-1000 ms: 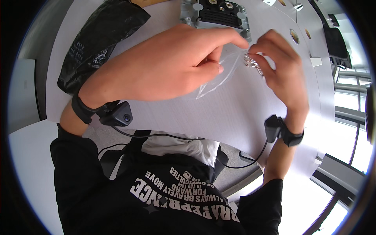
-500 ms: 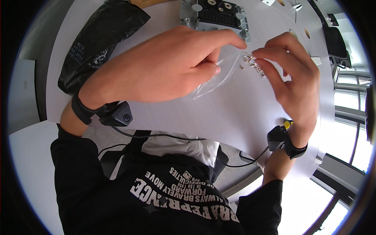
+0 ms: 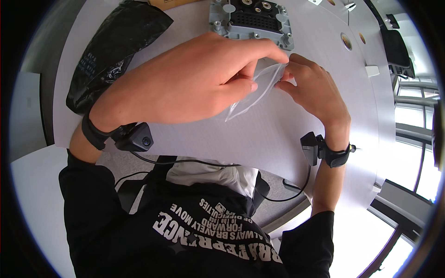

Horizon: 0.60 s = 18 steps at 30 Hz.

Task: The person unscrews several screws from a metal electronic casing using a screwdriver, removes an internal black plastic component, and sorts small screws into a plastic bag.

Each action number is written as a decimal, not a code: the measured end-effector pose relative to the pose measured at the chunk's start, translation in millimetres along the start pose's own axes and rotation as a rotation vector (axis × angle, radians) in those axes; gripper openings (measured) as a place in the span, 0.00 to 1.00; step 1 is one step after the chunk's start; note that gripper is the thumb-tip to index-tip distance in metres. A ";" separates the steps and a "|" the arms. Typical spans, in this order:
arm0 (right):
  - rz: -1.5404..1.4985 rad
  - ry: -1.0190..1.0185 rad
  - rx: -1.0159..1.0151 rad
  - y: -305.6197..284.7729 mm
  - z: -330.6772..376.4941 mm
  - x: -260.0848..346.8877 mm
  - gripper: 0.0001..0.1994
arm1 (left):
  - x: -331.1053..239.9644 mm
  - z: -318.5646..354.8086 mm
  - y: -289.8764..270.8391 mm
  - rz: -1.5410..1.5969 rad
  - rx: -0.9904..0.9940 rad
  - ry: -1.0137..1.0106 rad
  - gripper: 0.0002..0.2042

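Both hands pinch a small clear plastic bag (image 3: 252,92) just below the grey block (image 3: 252,21): left hand (image 3: 185,85) closed on one edge, right hand (image 3: 313,90) on the top corner; the bag slants down-left.

The left hand (image 3: 185,83) and the right hand (image 3: 315,92) meet above the middle of the surface (image 3: 278,134), with a small bag (image 3: 252,92) between them, pinched on both sides by the fingers (image 3: 273,53). The left hand lies over the bag's left part; the right hand is at its right edge. Behind the hands, at the far edge of the surface, lies a block (image 3: 252,21) with holes in its top. Far left of the hands, a large pouch (image 3: 111,51) lies on the surface. To the far right, a small box (image 3: 372,70) sits near the surface's right rim.
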State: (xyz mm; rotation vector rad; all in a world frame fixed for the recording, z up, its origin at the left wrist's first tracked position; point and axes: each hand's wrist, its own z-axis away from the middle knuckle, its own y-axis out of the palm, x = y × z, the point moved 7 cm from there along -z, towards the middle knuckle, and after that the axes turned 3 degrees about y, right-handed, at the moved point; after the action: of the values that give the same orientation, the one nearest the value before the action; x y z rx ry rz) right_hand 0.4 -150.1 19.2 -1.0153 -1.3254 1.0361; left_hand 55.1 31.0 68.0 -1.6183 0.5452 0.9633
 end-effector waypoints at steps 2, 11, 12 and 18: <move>0.026 -0.017 -0.044 1.1 0.5 4.5 0.07 | -0.8 0.4 1.0 0.004 0.007 -0.017 0.29; -0.015 -0.061 -0.266 -68.8 18.0 17.6 0.07 | -7.3 5.7 -0.5 -0.209 0.025 0.042 0.28; -0.051 -0.149 -0.336 -79.0 23.4 29.3 0.08 | -6.5 5.1 -0.1 -0.210 0.021 0.041 0.28; -0.115 -0.452 -0.383 -75.1 41.2 88.5 0.12 | 0.0 2.0 0.6 -0.165 -0.003 0.014 0.26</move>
State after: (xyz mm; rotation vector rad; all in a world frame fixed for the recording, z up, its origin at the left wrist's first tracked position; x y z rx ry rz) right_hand -41.8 -83.4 113.8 -0.9987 -1.9866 0.9778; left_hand 54.0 32.8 67.6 -1.6468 0.4124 0.8306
